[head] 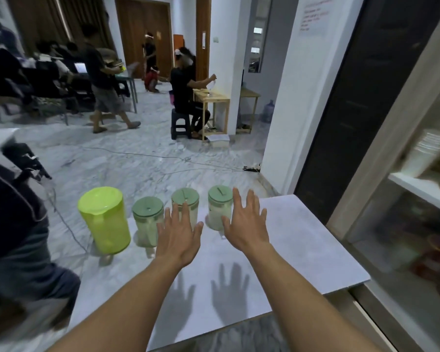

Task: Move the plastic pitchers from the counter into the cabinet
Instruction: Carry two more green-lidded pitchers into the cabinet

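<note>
Several plastic pitchers stand in a row along the far edge of a pale counter (302, 245). At the left is a lime-green pitcher (103, 219). To its right are three clear pitchers with pale green lids: a left one (148, 219), a middle one (186, 203) and a right one (219, 209). My left hand (178, 235) hovers flat with fingers spread, partly covering the middle clear pitcher. My right hand (245, 224) is also spread, just right of the right clear pitcher. Neither hand holds anything. Both cast shadows on the counter.
A glass-fronted cabinet (407, 212) with a white shelf (422, 189) and stored items stands at the right. A person in dark clothes (13, 237) is close on the left. Cables (142, 156) run over the marble floor beyond the counter, where other people sit and walk.
</note>
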`<action>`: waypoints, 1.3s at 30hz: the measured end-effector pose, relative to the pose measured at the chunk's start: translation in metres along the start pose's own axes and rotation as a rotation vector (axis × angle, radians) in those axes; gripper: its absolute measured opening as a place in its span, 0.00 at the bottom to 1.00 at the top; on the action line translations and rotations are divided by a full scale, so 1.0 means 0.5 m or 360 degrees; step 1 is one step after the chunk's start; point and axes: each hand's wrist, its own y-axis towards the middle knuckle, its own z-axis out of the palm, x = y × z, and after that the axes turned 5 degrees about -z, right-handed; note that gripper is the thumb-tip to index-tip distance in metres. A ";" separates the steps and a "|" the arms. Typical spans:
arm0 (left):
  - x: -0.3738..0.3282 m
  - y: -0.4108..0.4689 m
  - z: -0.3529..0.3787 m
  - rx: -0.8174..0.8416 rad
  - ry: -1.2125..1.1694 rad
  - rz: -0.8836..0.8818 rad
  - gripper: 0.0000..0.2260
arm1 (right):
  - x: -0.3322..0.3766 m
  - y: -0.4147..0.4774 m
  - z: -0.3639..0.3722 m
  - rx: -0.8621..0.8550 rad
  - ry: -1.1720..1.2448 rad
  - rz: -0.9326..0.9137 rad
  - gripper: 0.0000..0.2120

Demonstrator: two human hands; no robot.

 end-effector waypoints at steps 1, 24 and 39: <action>0.009 0.015 0.016 0.0018 -0.0037 -0.0037 0.32 | -0.005 0.019 0.023 0.0025 0.0015 0.0002 0.35; 0.040 0.312 0.295 -0.0145 -0.0987 -0.1070 0.24 | -0.140 0.320 0.376 -0.0017 0.1117 0.0729 0.17; 0.027 0.337 0.256 -0.0146 -0.1048 -0.0798 0.14 | -0.155 0.302 0.343 -0.0142 0.1338 0.0821 0.05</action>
